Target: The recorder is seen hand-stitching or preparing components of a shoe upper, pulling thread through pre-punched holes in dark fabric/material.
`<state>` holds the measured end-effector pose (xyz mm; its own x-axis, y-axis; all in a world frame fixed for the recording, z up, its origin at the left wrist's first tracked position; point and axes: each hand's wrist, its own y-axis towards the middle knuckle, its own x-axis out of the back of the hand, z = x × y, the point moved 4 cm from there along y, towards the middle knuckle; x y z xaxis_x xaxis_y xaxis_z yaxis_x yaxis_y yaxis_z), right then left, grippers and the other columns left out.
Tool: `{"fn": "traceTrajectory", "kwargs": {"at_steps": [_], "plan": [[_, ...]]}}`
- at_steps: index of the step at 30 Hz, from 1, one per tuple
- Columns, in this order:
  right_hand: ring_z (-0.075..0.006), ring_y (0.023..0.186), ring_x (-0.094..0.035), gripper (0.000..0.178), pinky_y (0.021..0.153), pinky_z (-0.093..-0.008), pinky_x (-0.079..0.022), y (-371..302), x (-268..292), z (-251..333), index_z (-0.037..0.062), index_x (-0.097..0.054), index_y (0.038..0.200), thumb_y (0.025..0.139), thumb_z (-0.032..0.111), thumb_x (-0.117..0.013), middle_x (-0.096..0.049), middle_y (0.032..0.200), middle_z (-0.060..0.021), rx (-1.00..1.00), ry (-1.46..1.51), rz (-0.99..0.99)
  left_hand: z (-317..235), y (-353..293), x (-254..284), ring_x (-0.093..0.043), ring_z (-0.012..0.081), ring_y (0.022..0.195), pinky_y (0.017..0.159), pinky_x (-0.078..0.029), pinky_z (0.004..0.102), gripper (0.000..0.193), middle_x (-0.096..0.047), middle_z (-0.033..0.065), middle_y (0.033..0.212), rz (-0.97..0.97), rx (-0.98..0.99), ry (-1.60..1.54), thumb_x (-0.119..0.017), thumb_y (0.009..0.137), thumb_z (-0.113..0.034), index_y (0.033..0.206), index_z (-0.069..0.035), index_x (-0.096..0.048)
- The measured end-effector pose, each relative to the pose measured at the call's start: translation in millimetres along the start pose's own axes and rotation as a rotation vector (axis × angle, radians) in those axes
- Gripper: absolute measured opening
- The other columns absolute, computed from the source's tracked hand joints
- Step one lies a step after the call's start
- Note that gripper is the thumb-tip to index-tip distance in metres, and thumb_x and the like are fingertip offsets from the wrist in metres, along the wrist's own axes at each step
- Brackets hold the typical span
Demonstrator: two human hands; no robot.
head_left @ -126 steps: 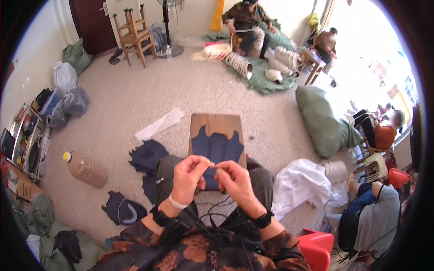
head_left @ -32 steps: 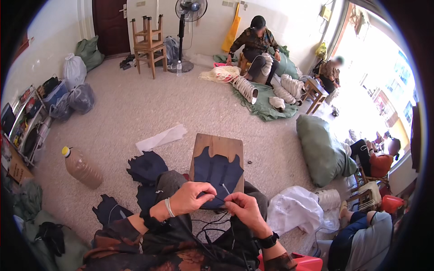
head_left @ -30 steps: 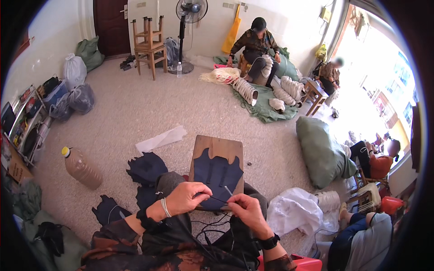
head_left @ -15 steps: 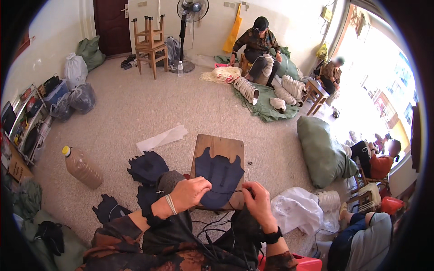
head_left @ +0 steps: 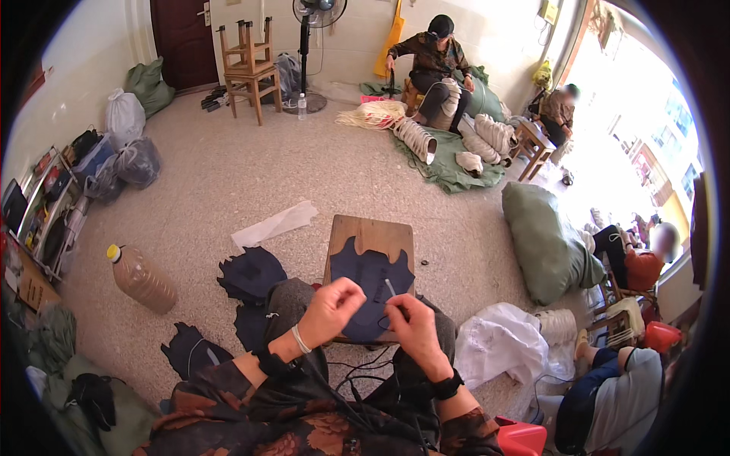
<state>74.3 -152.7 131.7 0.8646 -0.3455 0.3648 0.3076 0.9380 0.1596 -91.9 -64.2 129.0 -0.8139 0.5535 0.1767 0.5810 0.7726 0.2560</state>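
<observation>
Dark navy cut fabric pieces (head_left: pixel 369 285) lie on a small wooden stool (head_left: pixel 370 226) in front of me. Above their left side is my left hand (head_left: pixel 333 310), its thumb and fingers pinched together; whatever is between them is too small to make out. My right hand (head_left: pixel 417 330) grips a thin grey, stick-like tool (head_left: pixel 390 287) over the right part of the fabric, its tip pointing up and away from me. A dark loop of cord (head_left: pixel 382 324) shows beside the right fingertips. The two hands are apart.
More navy pieces (head_left: pixel 252 273) lie on the floor at left, near a large yellow-capped bottle (head_left: pixel 144 281). A stuffed green sack (head_left: pixel 547 247) and white sacking (head_left: pixel 502 346) are at right. Several people sit working around the room. Black cables (head_left: pixel 361 372) hang between my knees.
My right hand has moved left and now shows the grey tool. The dark cord stretched between my hands is no longer seen taut. The view has shifted slightly.
</observation>
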Motion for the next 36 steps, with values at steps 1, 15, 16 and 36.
{"fn": "traceTrajectory", "kwargs": {"at_steps": [1,15,16,36], "plan": [[-0.01,0.063,-0.062,0.005,0.057,-0.0256,-0.05,1,5,-7,-0.0013,-0.064,0.093,0.092,0.003,-0.063,-0.066,0.075,-0.0063,-0.073,0.11,-0.023,8,-4,5,-0.059,0.0157,0.062,0.055,-0.047,0.0294,0.009,-0.059,0.0007,0.077,0.001,-0.001,0.002,-0.059,0.095,-0.016,0.096,-0.006,-0.059],[-0.006,0.062,-0.059,0.007,0.057,-0.0208,-0.047,17,6,13,-0.0009,-0.06,0.097,0.094,0.006,-0.061,-0.066,0.08,-0.004,-0.102,0.335,-0.061,14,-12,3,-0.036,0.0012,0.049,0.045,-0.029,0.0193,0.018,-0.049,-0.0069,0.07,0.093,0.641,-0.636,-0.058,0.099,-0.021,0.092,-0.005,-0.063],[-0.0053,0.062,-0.058,0.007,0.057,-0.0201,-0.046,18,4,16,-0.0002,-0.061,0.096,0.095,0.007,-0.061,-0.066,0.08,-0.0034,-0.124,0.35,-0.05,2,-3,-2,-0.036,0.0012,0.049,0.045,-0.029,0.0193,0.018,-0.049,-0.0069,0.07,0.1,0.655,-0.634,-0.058,0.099,-0.021,0.092,-0.005,-0.063],[-0.0049,0.064,-0.056,0.009,0.057,-0.02,-0.045,2,-21,7,0.0008,-0.06,0.096,0.097,0.009,-0.061,-0.062,0.08,-0.0006,-0.082,0.408,0.097,77,-44,15,-0.058,0.0144,0.078,0.072,-0.049,0.0316,0.028,-0.061,0.0056,0.093,-0.088,0.61,-1.049,-0.047,0.088,0.004,0.113,-0.003,-0.059]]}}
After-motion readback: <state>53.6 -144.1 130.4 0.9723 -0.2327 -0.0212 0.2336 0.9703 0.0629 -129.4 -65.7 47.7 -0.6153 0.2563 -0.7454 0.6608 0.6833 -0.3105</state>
